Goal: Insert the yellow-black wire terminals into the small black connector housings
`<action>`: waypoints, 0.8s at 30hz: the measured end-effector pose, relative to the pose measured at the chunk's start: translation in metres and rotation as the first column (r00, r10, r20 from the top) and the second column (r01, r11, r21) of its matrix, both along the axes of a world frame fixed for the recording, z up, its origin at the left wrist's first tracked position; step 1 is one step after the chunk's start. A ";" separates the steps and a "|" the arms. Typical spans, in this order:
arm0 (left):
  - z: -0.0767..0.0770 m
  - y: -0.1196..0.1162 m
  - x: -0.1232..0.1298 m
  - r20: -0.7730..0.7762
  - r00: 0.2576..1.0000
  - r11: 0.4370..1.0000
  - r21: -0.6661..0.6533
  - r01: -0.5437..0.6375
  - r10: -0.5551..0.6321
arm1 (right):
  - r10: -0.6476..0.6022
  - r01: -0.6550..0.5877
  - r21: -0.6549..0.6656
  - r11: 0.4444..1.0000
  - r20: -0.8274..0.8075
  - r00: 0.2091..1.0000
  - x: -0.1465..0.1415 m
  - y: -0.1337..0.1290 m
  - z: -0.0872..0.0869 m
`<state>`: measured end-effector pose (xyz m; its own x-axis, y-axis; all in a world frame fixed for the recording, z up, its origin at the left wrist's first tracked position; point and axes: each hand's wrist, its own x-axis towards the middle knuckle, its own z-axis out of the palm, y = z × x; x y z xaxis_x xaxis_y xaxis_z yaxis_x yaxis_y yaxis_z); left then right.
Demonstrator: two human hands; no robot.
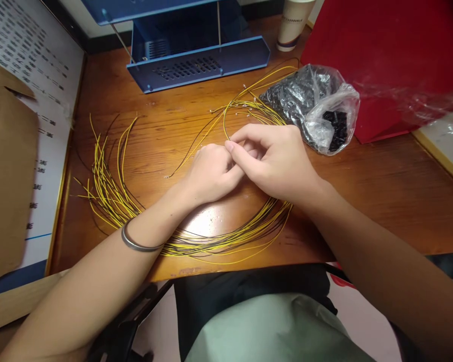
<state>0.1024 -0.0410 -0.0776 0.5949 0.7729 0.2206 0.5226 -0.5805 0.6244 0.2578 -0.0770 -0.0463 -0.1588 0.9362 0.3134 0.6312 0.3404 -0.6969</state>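
A loose coil of thin yellow and black wires (211, 246) lies on the wooden table around my hands. My right hand (274, 153) is closed in a pinch, thumb against forefinger, on a wire (225, 125) that curves up and away from the fingertips. Touching it from the left, my left hand (213, 171) is closed, back up, with its fingers turned under; what they hold is hidden. Small metal terminals (249, 105) show at several wire ends beyond the hands. Another wire end (168, 176) rests left of my left hand.
An open clear plastic bag (317, 105) of small black parts sits behind my right hand. A blue metal rack (200, 65) and a paper cup (292, 25) stand at the back. A red panel (392, 65) is at right, cardboard (11, 166) at left. The table's front edge is close.
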 end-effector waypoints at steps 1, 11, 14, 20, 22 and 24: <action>0.000 0.000 0.000 -0.003 1.000 1.000 -0.003 -0.001 0.001 | 0.001 -0.001 -0.003 1.000 -0.002 1.000 0.000 0.000 0.000; 0.000 0.001 0.000 0.009 1.000 1.000 0.002 0.013 -0.013 | 0.003 -0.003 0.004 1.000 -0.017 1.000 0.000 0.000 -0.001; -0.001 0.001 0.000 0.013 1.000 1.000 0.008 0.018 -0.019 | 0.004 -0.004 0.002 1.000 -0.018 1.000 0.000 0.000 0.000; 0.000 0.001 -0.001 -0.002 1.000 0.999 0.028 0.021 -0.021 | 0.006 -0.006 -0.003 1.000 -0.008 1.000 0.000 0.000 0.001; 0.000 0.001 -0.001 -0.006 1.000 1.000 0.027 0.016 -0.016 | 0.004 -0.004 -0.006 1.000 0.001 1.000 0.000 0.000 0.002; -0.002 0.002 -0.001 -0.002 1.000 0.999 0.036 0.012 -0.012 | 0.005 -0.005 -0.014 1.000 0.016 1.000 0.000 0.000 0.002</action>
